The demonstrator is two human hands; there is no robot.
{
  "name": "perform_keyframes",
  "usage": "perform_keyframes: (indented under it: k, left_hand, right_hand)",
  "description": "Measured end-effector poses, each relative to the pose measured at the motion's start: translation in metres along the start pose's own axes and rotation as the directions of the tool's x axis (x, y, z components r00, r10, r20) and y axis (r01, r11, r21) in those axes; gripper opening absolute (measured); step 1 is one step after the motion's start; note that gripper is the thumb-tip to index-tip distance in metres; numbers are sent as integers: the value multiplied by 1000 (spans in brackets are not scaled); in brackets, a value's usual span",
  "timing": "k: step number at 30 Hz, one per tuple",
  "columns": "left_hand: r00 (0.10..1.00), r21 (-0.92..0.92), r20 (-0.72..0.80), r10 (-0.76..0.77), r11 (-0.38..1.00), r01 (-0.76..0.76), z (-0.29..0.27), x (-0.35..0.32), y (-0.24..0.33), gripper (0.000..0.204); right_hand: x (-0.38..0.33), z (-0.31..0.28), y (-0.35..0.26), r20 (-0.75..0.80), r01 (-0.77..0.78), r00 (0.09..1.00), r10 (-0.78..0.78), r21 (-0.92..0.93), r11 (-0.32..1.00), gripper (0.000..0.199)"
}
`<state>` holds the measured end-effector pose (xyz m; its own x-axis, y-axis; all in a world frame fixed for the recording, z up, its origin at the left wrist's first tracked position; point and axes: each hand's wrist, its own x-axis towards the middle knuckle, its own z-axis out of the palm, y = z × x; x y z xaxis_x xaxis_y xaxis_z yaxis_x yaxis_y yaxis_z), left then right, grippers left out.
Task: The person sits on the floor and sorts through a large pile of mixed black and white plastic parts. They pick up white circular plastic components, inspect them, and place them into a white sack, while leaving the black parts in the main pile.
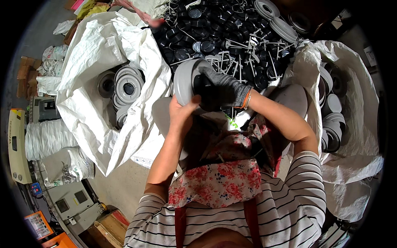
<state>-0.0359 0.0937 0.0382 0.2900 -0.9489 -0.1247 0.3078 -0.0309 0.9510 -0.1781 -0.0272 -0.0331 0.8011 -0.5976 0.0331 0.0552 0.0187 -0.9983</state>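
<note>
In front of my chest, my bare left hand (182, 112) grips the lower edge of a round grey plastic flanged piece (182, 82), tilted on its side. My right hand (230, 87), in a grey knitted glove, curls against its right side. A dark round part (202, 85) shows at the piece's centre beneath the gloved fingers; the glove's shadowed palm partly hides it. Just beyond both hands lies a heap of black plastic caps (206, 45), with thin whitish plastic sprues (237, 66) strewn over it.
At the left, an open white woven sack (89, 58) holds grey flanged pieces (128, 88), some with dark centres. Another white sack (349, 169) on the right holds similar ones (333, 105). Loose grey rings (283, 29) lie at the far right. Machine housings (74, 200) stand at lower left.
</note>
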Motion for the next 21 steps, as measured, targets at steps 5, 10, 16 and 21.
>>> perform_keyframes:
  k: [5, 10, 16, 21]
  left_hand:
    - [998, 114, -61, -23, 993, 30, 4, -3, -1, 48]
    - [1000, 22, -27, 7, 1000, -6, 8, -8, -4, 49]
    - [941, 744, 100, 322, 604, -286, 1, -13, 3, 65]
    - [686, 890, -184, 704, 415, -187, -47, 37, 67, 93]
  right_hand:
    - [-2, 1, 3, 26, -98, 995, 97, 84, 992, 28]
    - [-11, 12, -36, 101, 336, 910, -402, -749, 571, 26]
    - [-3, 4, -16, -35, 267, 922, -387, -665, 697, 40]
    - [19, -73, -27, -164, -114, 959, -232, -970, 215, 42]
